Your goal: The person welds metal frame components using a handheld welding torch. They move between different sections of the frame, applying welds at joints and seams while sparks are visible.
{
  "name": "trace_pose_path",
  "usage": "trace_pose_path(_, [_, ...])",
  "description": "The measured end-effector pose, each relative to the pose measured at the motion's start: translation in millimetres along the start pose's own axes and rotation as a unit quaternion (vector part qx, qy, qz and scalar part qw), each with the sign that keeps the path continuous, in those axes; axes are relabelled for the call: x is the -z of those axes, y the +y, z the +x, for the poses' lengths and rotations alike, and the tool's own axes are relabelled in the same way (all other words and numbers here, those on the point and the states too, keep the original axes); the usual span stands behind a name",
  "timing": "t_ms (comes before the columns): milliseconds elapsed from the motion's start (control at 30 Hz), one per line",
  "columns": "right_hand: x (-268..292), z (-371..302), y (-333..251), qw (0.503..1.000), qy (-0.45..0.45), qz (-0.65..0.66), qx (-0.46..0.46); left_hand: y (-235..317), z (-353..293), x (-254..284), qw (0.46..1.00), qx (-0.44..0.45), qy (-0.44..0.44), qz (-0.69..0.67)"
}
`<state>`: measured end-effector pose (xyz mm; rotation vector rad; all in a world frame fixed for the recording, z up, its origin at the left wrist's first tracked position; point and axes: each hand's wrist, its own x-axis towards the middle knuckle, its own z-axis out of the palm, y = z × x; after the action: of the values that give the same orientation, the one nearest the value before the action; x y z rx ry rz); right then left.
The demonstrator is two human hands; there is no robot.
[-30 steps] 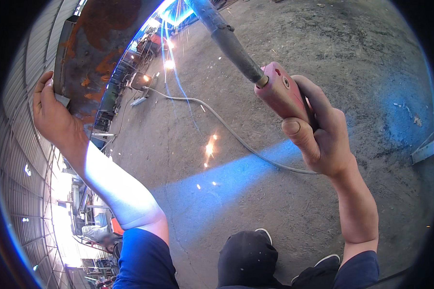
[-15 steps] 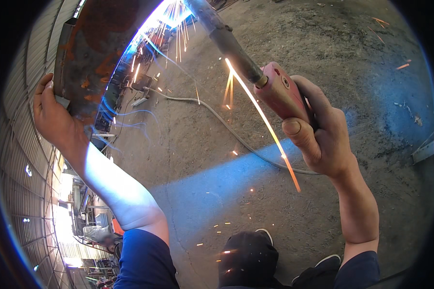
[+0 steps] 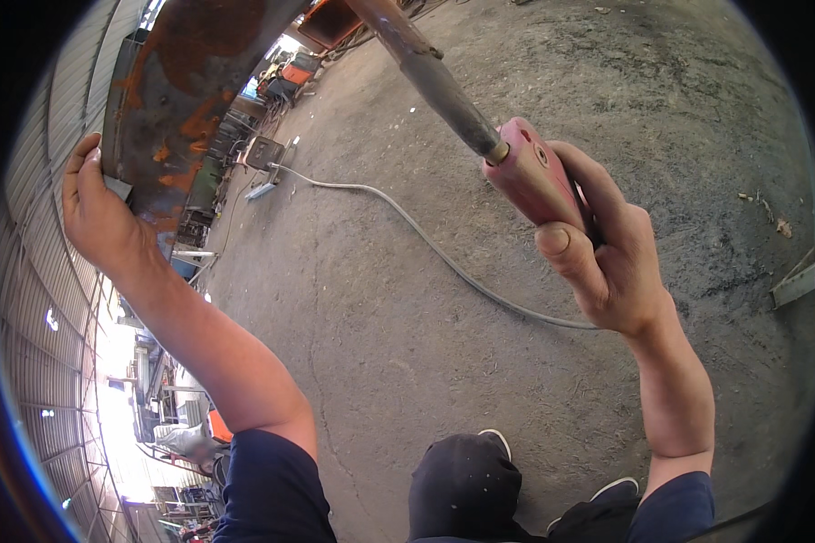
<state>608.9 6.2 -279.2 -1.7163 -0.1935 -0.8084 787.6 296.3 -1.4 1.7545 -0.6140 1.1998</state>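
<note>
My right hand (image 3: 618,249) is closed around the pinkish-red handle of a welding torch (image 3: 525,176). From a brass collar on that handle, a long dark metal tube rises up and left past the top of the picture, so its tip is out of view. At the upper left a dark steel piece (image 3: 186,81) with rust patches hangs large in front of me. My left hand (image 3: 104,208) grips its lower left edge, fingers curled at a small metal tab; part of the grip is hidden.
A grey cable (image 3: 407,217) curves over the concrete floor (image 3: 453,362) from a box-shaped unit (image 3: 261,152) toward my right wrist. Orange-and-dark equipment (image 3: 299,68) stands farther back. An angled metal piece (image 3: 795,282) is at the right edge, and my knee (image 3: 466,484) shows below.
The bright blue-white arc at the top and the flying sparks are gone, and the blue light has left the floor and my left forearm. Both hands have hardly moved.
</note>
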Motion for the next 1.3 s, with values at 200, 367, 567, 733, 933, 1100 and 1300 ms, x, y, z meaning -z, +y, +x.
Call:
trace_pose_path(200, [-3,1,1,1.0,0.007,-0.011,0.0,-2,4,2,1.0,0.008,-0.009,-0.025])
trace_pose_path(367, [-3,1,1,1.0,0.014,-0.025,0.007,3,-3,-1,1.0,0.029,-0.001,-0.003])
trace_pose_path(567, [-4,1,0,1.0,0.017,-0.025,0.009,7,-4,-2,1.0,0.02,-0.009,0.0])
trace_pose_path(733, [-3,0,1,1.0,0.013,-0.018,-0.001,8,-6,-2,1.0,0.022,-0.01,-0.001])
trace_pose_path(933, [-3,0,0,1.0,0.008,-0.008,-0.001,3,-1,0,1.0,-0.006,-0.01,0.011])
trace_pose_path(1100, [1,-4,-2,1.0,-0.008,0.019,-0.022,-6,6,5,1.0,-0.005,-0.007,-0.011])
trace_pose_path(1300, [1,-4,-2,0.999,-0.009,0.023,-0.026,-2,3,2,1.0,-0.004,-0.001,0.002])
